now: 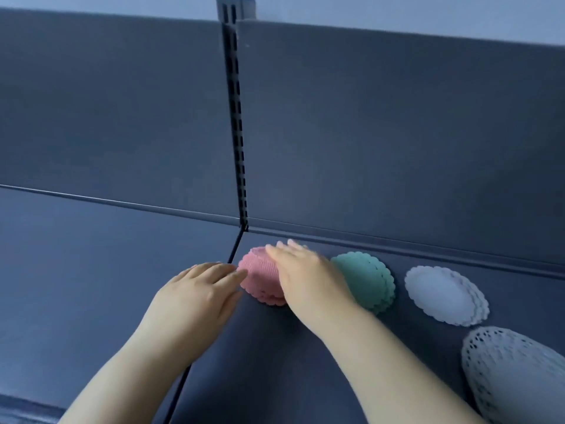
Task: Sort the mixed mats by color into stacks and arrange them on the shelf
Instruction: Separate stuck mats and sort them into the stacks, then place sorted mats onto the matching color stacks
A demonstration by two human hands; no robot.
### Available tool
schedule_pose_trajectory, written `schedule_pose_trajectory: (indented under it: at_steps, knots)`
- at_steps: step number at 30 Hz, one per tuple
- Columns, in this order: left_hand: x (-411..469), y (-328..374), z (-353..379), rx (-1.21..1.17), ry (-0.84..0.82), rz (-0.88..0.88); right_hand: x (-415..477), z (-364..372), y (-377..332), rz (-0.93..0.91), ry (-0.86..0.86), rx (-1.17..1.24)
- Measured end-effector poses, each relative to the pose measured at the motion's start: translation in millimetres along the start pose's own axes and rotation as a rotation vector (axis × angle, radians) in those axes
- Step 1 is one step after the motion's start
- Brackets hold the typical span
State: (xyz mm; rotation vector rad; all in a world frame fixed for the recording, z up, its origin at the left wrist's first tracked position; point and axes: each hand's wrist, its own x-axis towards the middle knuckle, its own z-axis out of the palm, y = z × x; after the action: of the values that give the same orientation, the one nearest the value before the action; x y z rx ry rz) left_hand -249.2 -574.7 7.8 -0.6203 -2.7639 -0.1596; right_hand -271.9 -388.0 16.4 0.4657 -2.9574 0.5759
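A stack of pink scalloped mats (pixel 260 275) lies on the dark blue shelf (pixel 275 347), near the seam between two shelf boards. My right hand (pixel 301 270) lies flat on top of the pink stack with straight fingers. My left hand (pixel 198 292) touches the stack's left edge with straight fingertips. Right of the pink stack lies a green stack (pixel 367 280), partly hidden by my right wrist. Further right sits a white stack (pixel 446 293).
A larger grey lace mat (pixel 513 371) lies at the right front of the shelf. The shelf's back panel (pixel 367 133) rises behind the stacks, split by a slotted upright (pixel 235 117). A dark seam (pixel 183 381) runs forward across the shelf.
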Motion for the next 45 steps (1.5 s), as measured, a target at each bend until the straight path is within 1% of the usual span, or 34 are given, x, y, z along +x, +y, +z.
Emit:
schedule_pose_trajectory:
  at_steps: [2, 3, 6, 11, 13, 15, 17, 20, 24, 28, 32, 38, 42, 45]
  knots:
    - [6.1, -13.1, 2.5, -0.018, -0.007, 0.016, 4.4, 22.3, -7.1, -0.026, -0.094, -0.055]
    - [8.2, -17.6, 4.3, -0.031, -0.011, 0.023, 4.4, 28.3, -10.1, -0.015, -0.114, -0.055]
    - [11.9, -27.0, 11.8, -0.083, -0.024, 0.030, 3.3, 32.0, -15.5, 0.012, -0.112, -0.033]
    - [17.6, -28.7, 20.9, -0.141, -0.040, 0.063, -0.9, 40.2, -21.0, 0.038, -0.185, -0.080]
    - [19.6, -27.9, 20.6, -0.157, -0.043, 0.072, -0.5, 36.7, -22.6, 0.044, -0.195, -0.035]
    - [19.2, -27.1, 18.8, -0.160, -0.048, 0.074, 0.4, 26.7, -21.3, 0.069, -0.179, 0.077]
    - [16.9, -26.3, 15.7, -0.146, -0.045, 0.065, -2.2, 15.2, -17.0, 0.111, -0.107, 0.165]
    - [12.7, -22.0, 9.0, -0.115, -0.039, 0.065, -15.0, -1.4, -8.8, 0.115, 0.002, 0.141]
    - [6.8, -0.3, 0.2, -0.118, 0.002, 0.088, -43.0, -21.6, 2.4, 0.125, 0.027, 0.108]
    - [0.9, 41.0, -6.6, -0.145, 0.032, 0.123, -80.7, -35.8, 19.0, 0.159, 0.043, 0.128]
    - [-10.4, 99.3, -9.4, -0.140, 0.037, 0.162, -136.5, -50.9, 49.0, 0.194, 0.084, 0.127]
    - [-32.5, 218.4, -18.4, -0.141, 0.051, 0.126, -261.3, -96.8, 122.6, 0.262, 0.164, 0.136]
    - [-46.1, 306.2, -19.0, -0.169, 0.031, 0.145, -351.9, -134.6, 180.8, 0.345, 0.251, 0.141]
    - [-44.4, 352.2, -22.6, -0.167, 0.052, 0.156, -398.9, -151.7, 210.7, 0.404, 0.310, 0.174]
